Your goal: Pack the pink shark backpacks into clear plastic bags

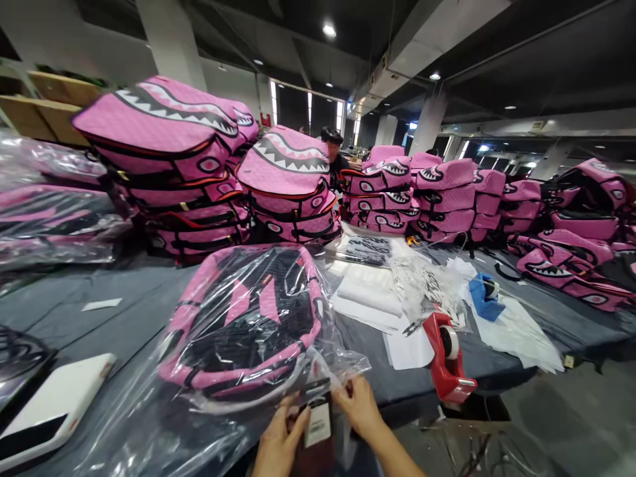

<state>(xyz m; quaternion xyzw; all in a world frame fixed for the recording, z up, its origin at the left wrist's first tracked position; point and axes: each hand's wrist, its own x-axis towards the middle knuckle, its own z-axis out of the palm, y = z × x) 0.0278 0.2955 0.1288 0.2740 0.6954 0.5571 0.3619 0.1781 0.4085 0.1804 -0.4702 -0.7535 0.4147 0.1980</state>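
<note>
A pink and black backpack (248, 318) lies in a clear plastic bag (149, 411) on the grey table, straight ahead of me. At the bag's near open end a black and white hang tag (318, 421) hangs between my hands. My left hand (279, 442) has its fingers curled around the tag and the bag's edge. My right hand (358, 405) pinches the plastic film just right of the tag. Both hands sit at the table's front edge.
A red tape dispenser (448, 361) stands right of my hands, a blue one (483, 296) farther back among white papers (368, 298). Stacks of pink shark-mouth backpacks (169, 165) fill the table's back. Bagged backpacks (50, 212) lie left. A white device (54, 404) rests near left. A person (334, 156) stands behind.
</note>
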